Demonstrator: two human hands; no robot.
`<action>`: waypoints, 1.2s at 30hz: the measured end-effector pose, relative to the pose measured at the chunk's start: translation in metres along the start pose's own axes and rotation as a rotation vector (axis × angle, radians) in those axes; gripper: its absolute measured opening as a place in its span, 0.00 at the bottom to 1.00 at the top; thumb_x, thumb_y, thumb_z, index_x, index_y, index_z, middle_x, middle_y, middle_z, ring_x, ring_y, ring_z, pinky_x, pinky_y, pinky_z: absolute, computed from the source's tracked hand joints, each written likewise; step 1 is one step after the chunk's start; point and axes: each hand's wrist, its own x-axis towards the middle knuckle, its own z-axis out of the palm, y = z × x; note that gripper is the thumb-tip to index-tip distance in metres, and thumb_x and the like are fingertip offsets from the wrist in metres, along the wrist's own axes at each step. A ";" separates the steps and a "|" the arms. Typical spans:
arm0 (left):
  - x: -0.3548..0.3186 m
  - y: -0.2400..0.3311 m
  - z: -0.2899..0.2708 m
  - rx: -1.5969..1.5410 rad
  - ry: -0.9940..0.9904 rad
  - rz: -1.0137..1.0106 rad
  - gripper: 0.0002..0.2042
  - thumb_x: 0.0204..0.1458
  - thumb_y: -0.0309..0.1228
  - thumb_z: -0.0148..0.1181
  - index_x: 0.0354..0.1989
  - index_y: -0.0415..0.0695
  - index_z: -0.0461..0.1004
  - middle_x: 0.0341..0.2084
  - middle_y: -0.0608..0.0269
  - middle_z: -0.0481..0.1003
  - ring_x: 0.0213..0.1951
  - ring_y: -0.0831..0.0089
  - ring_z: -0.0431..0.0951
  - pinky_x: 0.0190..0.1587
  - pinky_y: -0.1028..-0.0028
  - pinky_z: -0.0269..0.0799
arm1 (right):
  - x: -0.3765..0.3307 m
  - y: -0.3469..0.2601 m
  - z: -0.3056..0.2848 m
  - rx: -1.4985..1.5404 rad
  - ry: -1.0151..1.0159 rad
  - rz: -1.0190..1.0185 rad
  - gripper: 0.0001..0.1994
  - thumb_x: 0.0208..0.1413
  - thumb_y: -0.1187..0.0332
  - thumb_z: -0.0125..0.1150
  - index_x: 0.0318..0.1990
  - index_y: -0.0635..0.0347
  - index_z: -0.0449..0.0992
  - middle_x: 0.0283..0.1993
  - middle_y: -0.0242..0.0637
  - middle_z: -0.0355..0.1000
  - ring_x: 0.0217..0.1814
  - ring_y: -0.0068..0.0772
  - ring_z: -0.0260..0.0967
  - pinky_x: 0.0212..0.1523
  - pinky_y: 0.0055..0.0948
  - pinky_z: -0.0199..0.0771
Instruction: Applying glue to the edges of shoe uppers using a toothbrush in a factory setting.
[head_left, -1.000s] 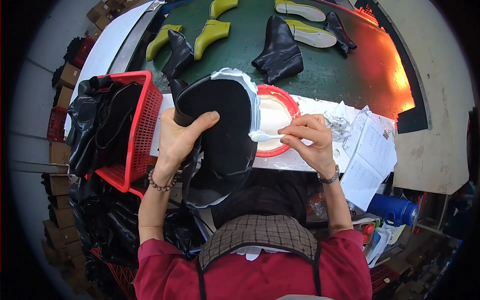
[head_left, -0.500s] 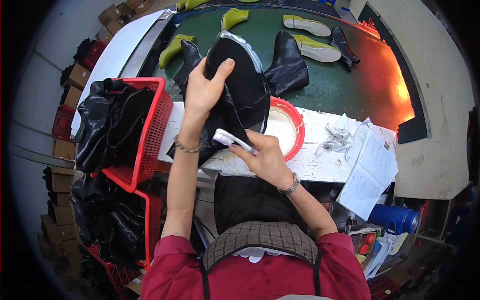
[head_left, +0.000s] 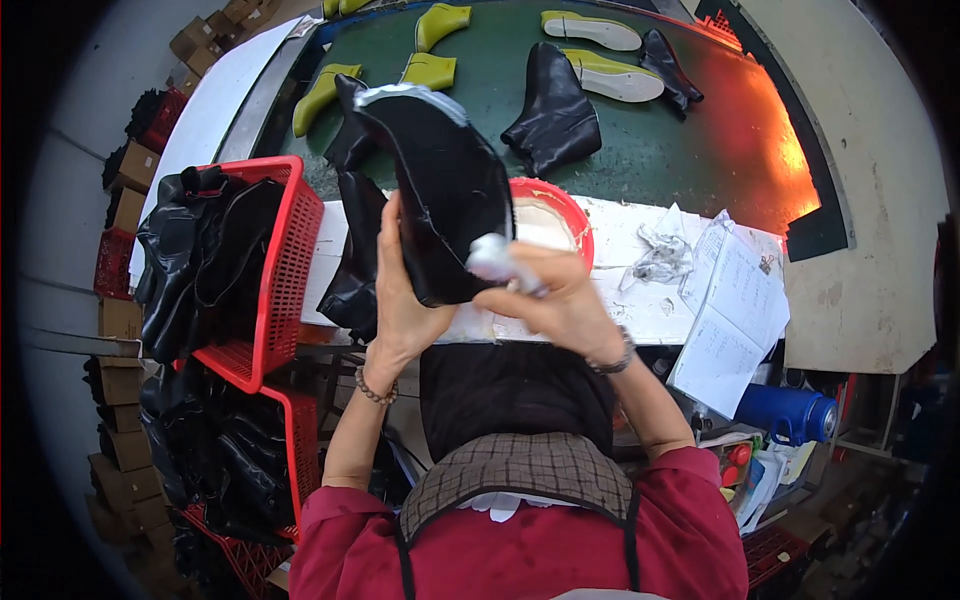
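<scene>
My left hand (head_left: 405, 310) is closed round the near end of a black boot (head_left: 440, 180) held above the bench. White paste (head_left: 410, 98) coats the boot's far edge. In my right hand (head_left: 562, 295) is a small white brush (head_left: 495, 262), blurred by motion, its head against or just by the boot's near right side; contact is hard to tell. Behind that hand stands a red tub (head_left: 588, 225) of cream-white paste, partly hidden by the boot and hand. Another black boot (head_left: 352, 270) lies on the bench beside my left hand.
Red baskets (head_left: 292, 255) of black boots stand at left. A green conveyor belt (head_left: 660, 150) carries yellow-green shoe pieces (head_left: 325, 95) and a black boot (head_left: 555, 110); its right end glows orange. Crumpled plastic (head_left: 662, 258) and an open notebook (head_left: 735, 300) lie right, above a blue flask (head_left: 788, 415).
The boot has turned and come down toward me. My left hand has shifted from its upper part to its near end. My right hand has moved the brush rightward and slightly up against the boot.
</scene>
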 end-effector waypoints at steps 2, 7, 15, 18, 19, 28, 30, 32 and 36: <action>-0.006 -0.010 -0.006 0.081 0.069 0.007 0.54 0.39 0.23 0.76 0.74 0.38 0.46 0.65 0.43 0.60 0.66 0.50 0.64 0.67 0.61 0.62 | -0.007 0.020 -0.033 -0.252 0.210 -0.052 0.17 0.49 0.67 0.77 0.46 0.61 0.83 0.37 0.37 0.77 0.34 0.25 0.72 0.32 0.26 0.71; -0.009 -0.009 -0.028 0.226 0.036 0.085 0.51 0.38 0.22 0.74 0.73 0.36 0.48 0.64 0.42 0.61 0.63 0.46 0.64 0.66 0.58 0.61 | -0.015 0.035 -0.072 -1.037 0.163 0.263 0.16 0.54 0.57 0.68 0.45 0.56 0.83 0.33 0.37 0.72 0.31 0.39 0.73 0.30 0.37 0.73; -0.004 0.015 -0.032 0.336 -0.135 0.125 0.52 0.28 0.13 0.67 0.72 0.39 0.54 0.61 0.45 0.63 0.60 0.46 0.65 0.64 0.57 0.63 | -0.026 0.038 -0.068 -0.982 0.234 0.076 0.06 0.54 0.69 0.68 0.37 0.57 0.84 0.32 0.34 0.74 0.30 0.34 0.75 0.29 0.31 0.73; 0.001 0.027 -0.030 0.307 -0.167 0.125 0.53 0.26 0.12 0.67 0.71 0.41 0.55 0.60 0.46 0.63 0.59 0.45 0.65 0.62 0.57 0.64 | -0.028 0.020 -0.071 -0.601 0.370 -0.029 0.07 0.55 0.71 0.70 0.39 0.63 0.83 0.32 0.36 0.76 0.28 0.28 0.74 0.27 0.25 0.71; 0.002 0.029 -0.029 0.300 -0.173 0.130 0.53 0.26 0.12 0.67 0.71 0.41 0.55 0.60 0.46 0.63 0.59 0.45 0.65 0.62 0.57 0.64 | -0.027 0.015 -0.070 -0.583 0.354 -0.060 0.06 0.55 0.72 0.70 0.39 0.63 0.83 0.33 0.36 0.76 0.28 0.28 0.73 0.27 0.25 0.71; -0.005 0.039 -0.032 0.192 -0.277 0.318 0.46 0.31 0.23 0.77 0.66 0.42 0.62 0.55 0.47 0.69 0.52 0.48 0.71 0.54 0.58 0.70 | 0.001 0.010 -0.098 -0.714 0.496 -0.194 0.06 0.54 0.73 0.71 0.39 0.61 0.84 0.35 0.35 0.77 0.27 0.25 0.73 0.26 0.23 0.72; -0.004 0.036 -0.032 0.183 -0.239 0.322 0.45 0.33 0.25 0.78 0.66 0.42 0.62 0.55 0.47 0.70 0.52 0.48 0.72 0.54 0.58 0.71 | 0.004 0.010 -0.101 -0.627 0.471 -0.321 0.07 0.52 0.74 0.72 0.39 0.60 0.85 0.36 0.34 0.77 0.29 0.25 0.74 0.27 0.22 0.74; -0.001 0.036 -0.034 0.178 -0.196 0.323 0.45 0.34 0.27 0.78 0.66 0.42 0.62 0.54 0.47 0.70 0.52 0.49 0.72 0.54 0.58 0.71 | -0.002 0.006 -0.098 -0.634 0.457 -0.337 0.07 0.51 0.75 0.73 0.39 0.60 0.85 0.35 0.33 0.77 0.30 0.23 0.75 0.28 0.22 0.74; 0.005 0.034 -0.034 0.215 -0.168 0.348 0.44 0.34 0.26 0.78 0.66 0.43 0.63 0.55 0.47 0.69 0.53 0.49 0.72 0.55 0.57 0.70 | -0.018 0.001 -0.093 -0.632 0.373 -0.308 0.07 0.50 0.77 0.72 0.38 0.63 0.85 0.35 0.33 0.75 0.29 0.17 0.69 0.27 0.19 0.66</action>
